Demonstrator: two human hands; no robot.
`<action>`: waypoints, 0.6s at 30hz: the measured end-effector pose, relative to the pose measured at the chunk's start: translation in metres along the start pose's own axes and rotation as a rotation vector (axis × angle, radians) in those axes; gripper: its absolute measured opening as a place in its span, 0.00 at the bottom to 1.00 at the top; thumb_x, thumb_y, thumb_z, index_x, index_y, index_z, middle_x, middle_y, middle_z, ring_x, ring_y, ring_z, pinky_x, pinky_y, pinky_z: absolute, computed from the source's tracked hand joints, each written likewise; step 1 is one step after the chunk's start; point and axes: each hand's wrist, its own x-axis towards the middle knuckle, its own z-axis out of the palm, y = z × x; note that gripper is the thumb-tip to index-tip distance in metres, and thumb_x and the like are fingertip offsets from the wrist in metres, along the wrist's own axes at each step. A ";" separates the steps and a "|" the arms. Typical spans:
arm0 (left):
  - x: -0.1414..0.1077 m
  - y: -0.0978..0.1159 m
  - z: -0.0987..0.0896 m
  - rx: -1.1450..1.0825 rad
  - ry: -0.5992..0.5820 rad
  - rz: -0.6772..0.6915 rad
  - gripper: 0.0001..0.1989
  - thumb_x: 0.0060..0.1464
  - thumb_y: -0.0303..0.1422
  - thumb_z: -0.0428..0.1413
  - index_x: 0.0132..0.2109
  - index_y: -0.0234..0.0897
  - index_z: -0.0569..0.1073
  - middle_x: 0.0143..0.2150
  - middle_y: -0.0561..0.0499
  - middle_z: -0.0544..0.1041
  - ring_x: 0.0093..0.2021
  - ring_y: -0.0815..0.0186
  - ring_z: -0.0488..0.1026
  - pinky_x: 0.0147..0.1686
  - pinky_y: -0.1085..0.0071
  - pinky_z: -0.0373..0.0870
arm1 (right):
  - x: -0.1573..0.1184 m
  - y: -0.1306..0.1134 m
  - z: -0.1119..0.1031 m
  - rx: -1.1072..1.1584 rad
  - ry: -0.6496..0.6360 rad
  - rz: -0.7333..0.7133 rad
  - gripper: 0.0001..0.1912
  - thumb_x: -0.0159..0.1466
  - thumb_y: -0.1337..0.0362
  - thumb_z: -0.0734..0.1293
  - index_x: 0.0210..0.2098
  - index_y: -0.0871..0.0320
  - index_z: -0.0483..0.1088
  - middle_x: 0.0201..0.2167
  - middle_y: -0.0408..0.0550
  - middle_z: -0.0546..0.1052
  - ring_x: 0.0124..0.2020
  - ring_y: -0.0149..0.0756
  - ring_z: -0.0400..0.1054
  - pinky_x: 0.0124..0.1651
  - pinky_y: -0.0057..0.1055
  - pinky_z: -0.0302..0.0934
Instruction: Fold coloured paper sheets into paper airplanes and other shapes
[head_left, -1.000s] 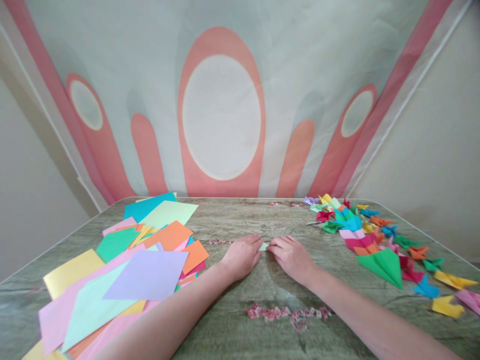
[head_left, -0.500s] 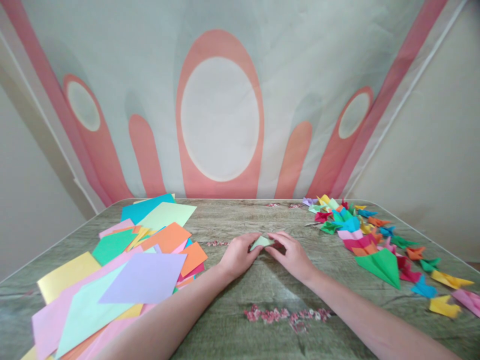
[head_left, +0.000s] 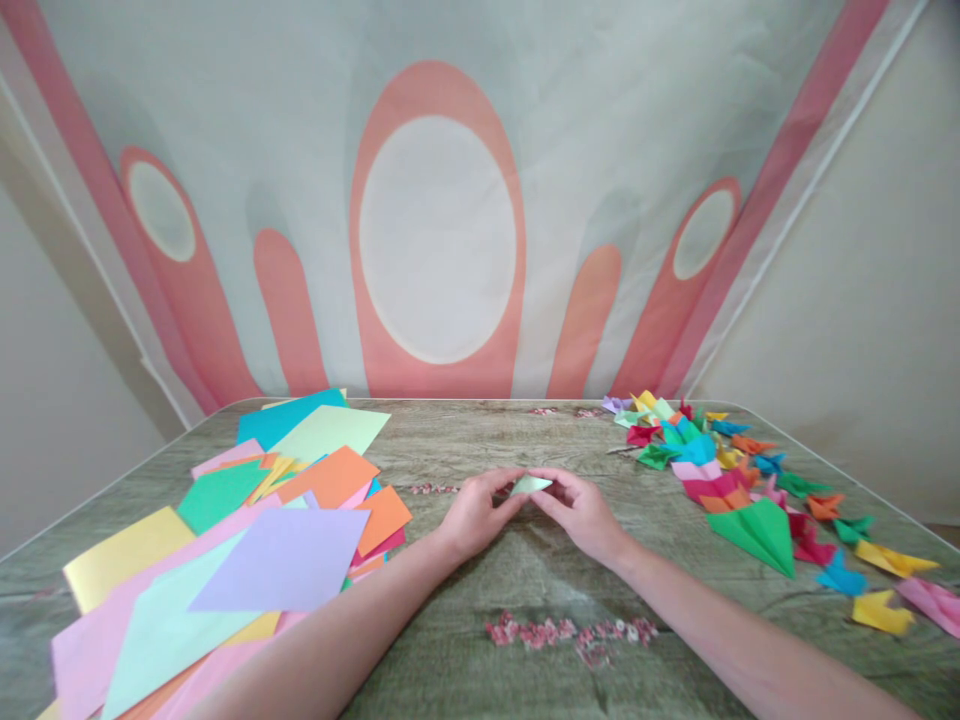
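Small folded paper [head_left: 532, 485], pale green, one; location: between the two hands, over the middle of the table [head_left: 420, 640]; whether lifted or resting on the surface cannot be told

Left hand [head_left: 476, 512], bare: at the left end of the small folded paper, grasping it between thumb and fingers

Right hand [head_left: 583, 512], bare: at the right end of the same paper, thumb and fingers likewise closed on it

Flat coloured sheets, overlapping heap, left of the small folded paper: lilac sheet [head_left: 285, 560], lying over a mint sheet [head_left: 176, 615]; yellow sheet [head_left: 127, 552]; green sheet [head_left: 221, 495]; orange sheet [head_left: 326, 477]; blue sheet [head_left: 289, 413], farther off than the small folded paper

Folded paper pieces, numerous, right of the small folded paper: large green piece [head_left: 757, 535], pointed; blue piece [head_left: 841, 575]; yellow piece [head_left: 883, 612]; pink piece [head_left: 930, 603]; remainder in mixed colours, some touching

Blossom print [head_left: 570, 630], pink, on the tabletop, nearer the wearer than the small folded paper

Backdrop [head_left: 439, 240], grey with coral arches, upright beyond the small folded paper
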 end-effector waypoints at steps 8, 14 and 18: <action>-0.001 -0.002 0.001 -0.018 -0.024 0.034 0.17 0.51 0.30 0.55 0.50 0.38 0.70 0.46 0.49 0.75 0.43 0.66 0.71 0.45 0.70 0.68 | -0.004 -0.020 -0.002 -0.271 0.031 -0.248 0.15 0.61 0.64 0.62 0.48 0.55 0.69 0.39 0.48 0.70 0.35 0.33 0.67 0.44 0.34 0.63; 0.000 0.002 0.000 -0.059 -0.047 0.035 0.17 0.50 0.27 0.55 0.48 0.37 0.70 0.44 0.49 0.74 0.41 0.67 0.71 0.43 0.71 0.69 | -0.006 -0.021 0.001 -0.339 0.005 -0.346 0.19 0.62 0.66 0.60 0.53 0.53 0.65 0.40 0.49 0.68 0.39 0.34 0.65 0.44 0.34 0.63; 0.000 0.001 0.001 -0.105 -0.045 0.027 0.15 0.51 0.30 0.55 0.47 0.37 0.71 0.43 0.49 0.74 0.42 0.66 0.71 0.43 0.70 0.69 | -0.006 -0.020 0.001 -0.351 0.010 -0.349 0.18 0.61 0.66 0.61 0.52 0.54 0.65 0.40 0.49 0.68 0.39 0.34 0.65 0.44 0.34 0.63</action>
